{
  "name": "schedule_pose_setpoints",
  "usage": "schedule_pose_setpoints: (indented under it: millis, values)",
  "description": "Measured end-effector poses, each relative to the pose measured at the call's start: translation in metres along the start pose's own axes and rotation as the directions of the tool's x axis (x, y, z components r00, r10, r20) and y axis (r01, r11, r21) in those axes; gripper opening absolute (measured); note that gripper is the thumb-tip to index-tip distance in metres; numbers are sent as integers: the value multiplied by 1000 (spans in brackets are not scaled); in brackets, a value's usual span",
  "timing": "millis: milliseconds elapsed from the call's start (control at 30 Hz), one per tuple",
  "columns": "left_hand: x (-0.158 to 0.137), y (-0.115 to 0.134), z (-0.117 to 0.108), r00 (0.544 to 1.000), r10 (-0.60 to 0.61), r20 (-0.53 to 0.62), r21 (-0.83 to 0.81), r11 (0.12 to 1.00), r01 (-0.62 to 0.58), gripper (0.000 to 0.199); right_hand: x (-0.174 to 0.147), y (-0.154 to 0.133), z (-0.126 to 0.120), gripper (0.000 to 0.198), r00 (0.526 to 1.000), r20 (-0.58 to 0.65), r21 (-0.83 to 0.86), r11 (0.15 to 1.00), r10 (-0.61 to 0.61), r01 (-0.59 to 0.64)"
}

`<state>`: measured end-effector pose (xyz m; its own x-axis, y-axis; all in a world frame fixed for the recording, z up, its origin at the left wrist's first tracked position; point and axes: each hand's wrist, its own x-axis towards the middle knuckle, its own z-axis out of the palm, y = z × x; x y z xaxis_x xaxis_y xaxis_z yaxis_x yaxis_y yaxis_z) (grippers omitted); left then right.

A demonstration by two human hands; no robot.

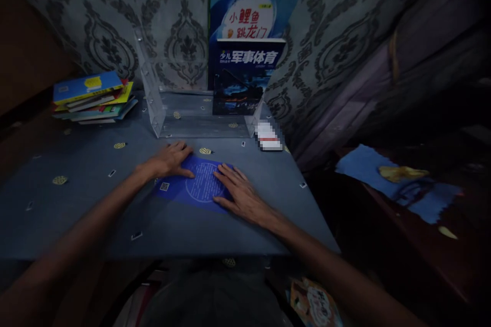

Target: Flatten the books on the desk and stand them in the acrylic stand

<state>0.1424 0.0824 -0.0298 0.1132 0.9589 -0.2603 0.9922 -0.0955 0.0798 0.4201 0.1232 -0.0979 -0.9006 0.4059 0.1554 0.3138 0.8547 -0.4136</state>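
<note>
On the patterned tablecloth in front of me lies a flat blue printed sheet, perhaps a leaflet or a thin book's cover, with a circle of white text and a square code at its left. My left hand rests on its upper left edge, fingers stretched out. Across its right side lies my right hand, palm down with fingers apart. Just behind stands a clear acrylic book stand. A dark blue book leans upright at the stand's right, with a taller teal book behind it.
A stack of books lies at the table's back left. Beside the stand's right end is a small white item, blurred out. The tablecloth's right edge slants toward a dark red surface holding a blue cloth.
</note>
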Motion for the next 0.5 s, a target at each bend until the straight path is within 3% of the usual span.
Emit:
schedule_pose_setpoints:
  millis: [133,300,500]
  values:
    - [25,-6,-9,994,47,99,-5,999,-47,65,-2,5,3,75,999,-29,26,1000,-16,17]
    - [26,-10,-17,985,89,146,-58,995,-82,53,-4,5,2,83,999,-29,77,996,44,-42]
    - [20,-17,-32,960,211,186,-404,907,-121,31,-6,6,1,82,952,-169,325,926,254,-190]
